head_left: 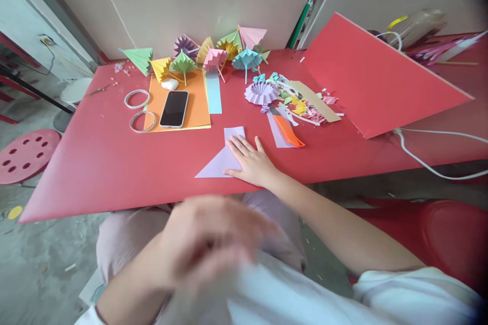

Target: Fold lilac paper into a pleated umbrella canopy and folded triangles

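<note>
Flat on a folded sheet of lilac paper (219,164) lies my right hand (251,161), fingers spread and palm down near the table's front edge. The paper has a slanted fold on its left and a narrow strip standing out at the top. My left hand (217,238) is raised close to the camera, above my lap and apart from the paper. Motion smears its fingers, so I cannot make out their pose or anything in them. Right of the paper, an orange comb (288,132) rests on another lilac strip (277,134).
Several folded paper umbrellas (183,62) stand along the back of the red table (114,172). A phone (174,109) lies on orange paper (198,106), beside two rolls of tape (143,121). Paper scraps (301,104) sit before a large red board (381,81). A white cable (419,160) hangs at right.
</note>
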Action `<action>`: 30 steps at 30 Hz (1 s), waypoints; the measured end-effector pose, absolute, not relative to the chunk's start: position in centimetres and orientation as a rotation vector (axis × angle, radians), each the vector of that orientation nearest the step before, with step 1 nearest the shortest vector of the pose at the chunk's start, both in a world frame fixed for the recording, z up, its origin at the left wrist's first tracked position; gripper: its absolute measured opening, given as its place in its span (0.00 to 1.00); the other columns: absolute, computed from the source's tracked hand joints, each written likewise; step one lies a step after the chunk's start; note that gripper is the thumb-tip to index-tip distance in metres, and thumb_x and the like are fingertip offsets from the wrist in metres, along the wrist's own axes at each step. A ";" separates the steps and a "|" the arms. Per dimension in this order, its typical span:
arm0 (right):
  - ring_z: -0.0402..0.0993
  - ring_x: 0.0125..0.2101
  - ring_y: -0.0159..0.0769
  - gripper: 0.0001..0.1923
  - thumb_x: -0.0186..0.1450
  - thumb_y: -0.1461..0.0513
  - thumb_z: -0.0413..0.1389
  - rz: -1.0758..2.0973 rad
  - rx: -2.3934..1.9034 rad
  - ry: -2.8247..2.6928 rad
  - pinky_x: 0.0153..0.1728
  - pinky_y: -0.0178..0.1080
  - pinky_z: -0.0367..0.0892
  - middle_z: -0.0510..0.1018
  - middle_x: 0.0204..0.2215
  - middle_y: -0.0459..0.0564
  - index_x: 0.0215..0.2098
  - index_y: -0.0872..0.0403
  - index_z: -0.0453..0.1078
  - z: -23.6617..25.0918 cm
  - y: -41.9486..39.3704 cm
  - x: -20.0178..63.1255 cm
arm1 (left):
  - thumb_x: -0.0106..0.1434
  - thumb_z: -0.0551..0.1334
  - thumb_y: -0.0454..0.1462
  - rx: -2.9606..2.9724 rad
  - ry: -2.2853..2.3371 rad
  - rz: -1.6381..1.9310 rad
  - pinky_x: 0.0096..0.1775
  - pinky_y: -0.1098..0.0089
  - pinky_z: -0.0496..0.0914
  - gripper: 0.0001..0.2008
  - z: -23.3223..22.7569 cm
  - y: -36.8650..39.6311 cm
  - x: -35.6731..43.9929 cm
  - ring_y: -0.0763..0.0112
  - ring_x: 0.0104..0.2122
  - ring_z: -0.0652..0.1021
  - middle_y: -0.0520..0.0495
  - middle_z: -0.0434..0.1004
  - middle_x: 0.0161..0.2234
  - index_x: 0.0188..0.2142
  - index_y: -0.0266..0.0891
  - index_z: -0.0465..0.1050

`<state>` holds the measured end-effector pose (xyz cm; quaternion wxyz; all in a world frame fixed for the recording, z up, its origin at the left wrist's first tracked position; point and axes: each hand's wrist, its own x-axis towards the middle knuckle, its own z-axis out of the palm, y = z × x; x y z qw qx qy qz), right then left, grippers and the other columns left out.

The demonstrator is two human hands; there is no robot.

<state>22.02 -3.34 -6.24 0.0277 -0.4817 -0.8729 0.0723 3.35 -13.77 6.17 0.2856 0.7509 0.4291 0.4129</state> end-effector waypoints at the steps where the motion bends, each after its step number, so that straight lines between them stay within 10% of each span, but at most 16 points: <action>1: 0.42 0.63 0.51 0.42 0.62 0.41 0.42 0.210 -1.474 -2.687 0.57 0.65 0.37 0.47 0.64 0.58 0.65 0.57 0.41 -6.2 -3.3 22.0 | 0.65 0.53 0.41 1.996 1.125 1.142 0.31 0.68 0.76 0.08 5.4 -12.6 4.0 0.69 0.31 0.79 0.53 0.79 0.31 0.39 0.49 0.70; 10: 0.45 0.63 0.49 0.37 0.63 0.44 0.42 0.239 -1.449 -2.639 0.56 0.67 0.37 0.52 0.63 0.57 0.63 0.56 0.49 -5.7 -3.5 22.0 | 0.63 0.51 0.27 2.146 1.537 0.812 0.40 0.66 0.70 0.10 -4.8 -4.1 7.4 0.65 0.37 0.76 0.45 0.77 0.37 0.39 0.38 0.68; 30: 0.37 0.64 0.49 0.48 0.58 0.41 0.48 0.422 -1.475 -2.663 0.58 0.65 0.31 0.43 0.64 0.61 0.65 0.59 0.38 -5.1 -3.2 22.3 | 0.61 0.54 0.29 2.253 1.523 0.700 0.39 0.66 0.69 0.10 -5.5 -4.1 7.5 0.64 0.40 0.74 0.45 0.72 0.40 0.41 0.39 0.66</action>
